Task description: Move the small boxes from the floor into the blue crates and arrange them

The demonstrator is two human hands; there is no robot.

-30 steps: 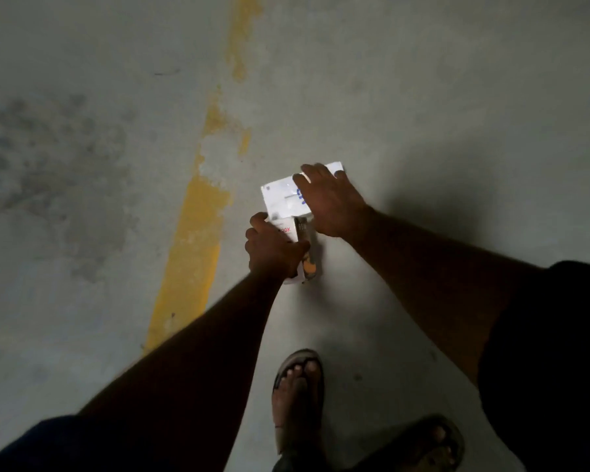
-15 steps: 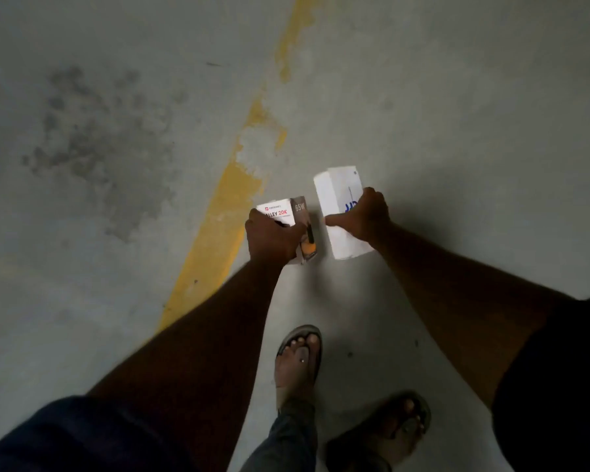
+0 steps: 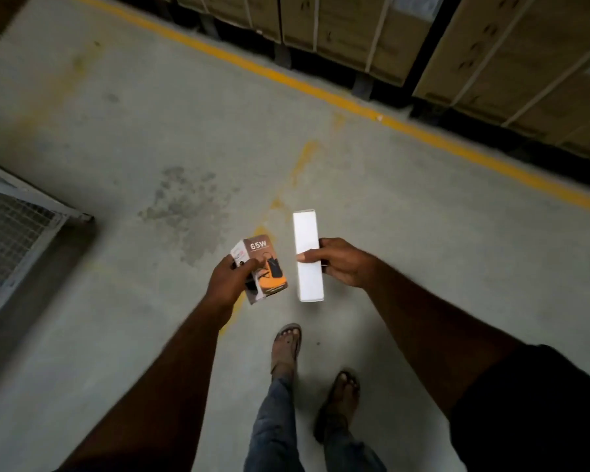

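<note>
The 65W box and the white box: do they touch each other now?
Apart. The head view shows bare floor between the 65W box and the white box.

We stand on a grey concrete floor [image 3: 406, 206] with a dark mottled stain [image 3: 184, 206] near its middle and a long yellow painted line [image 3: 321, 92] running diagonally from the upper left to the right edge, with a fainter, worn yellow stripe [image 3: 297, 172] branching off toward us. Beyond the line we see a row of large cardboard cartons [image 3: 351, 25] bound with pale straps and raised on dark supports, their undersides in shadow. At our left edge sits a grey metal frame with wire mesh [image 3: 11, 233], and the light is dim overall.
</note>
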